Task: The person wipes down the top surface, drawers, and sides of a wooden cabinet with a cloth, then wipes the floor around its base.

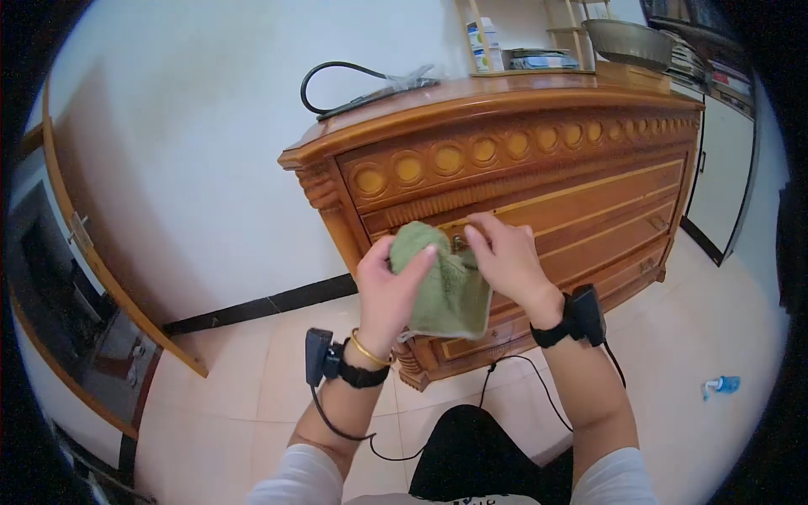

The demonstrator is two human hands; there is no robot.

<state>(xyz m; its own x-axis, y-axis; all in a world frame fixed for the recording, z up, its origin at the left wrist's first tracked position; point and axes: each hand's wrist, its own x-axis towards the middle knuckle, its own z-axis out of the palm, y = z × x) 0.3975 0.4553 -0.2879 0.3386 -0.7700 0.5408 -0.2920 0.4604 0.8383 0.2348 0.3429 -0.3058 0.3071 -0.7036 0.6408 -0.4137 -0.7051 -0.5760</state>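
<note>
A green cloth [450, 295] hangs from my left hand [390, 282], bunched at its top between thumb and fingers. It is in front of the upper drawers of a carved wooden chest [581, 220]. My right hand [512, 263] is just right of the cloth, its fingers bent beside a small metal drawer pull [459, 242]. The cloth's right edge reaches the underside of this hand. Whether these fingers grip the cloth or the pull is hidden. Black straps with small dark devices and cables are on both wrists.
On the chest top lie a black looped hose [324, 77], a wooden rack [530, 72] and a metal basin [627, 42]. Black cables [539, 376] hang before the chest. A blue bottle [725, 385] lies on the floor at right. An open door [126, 252] is at left.
</note>
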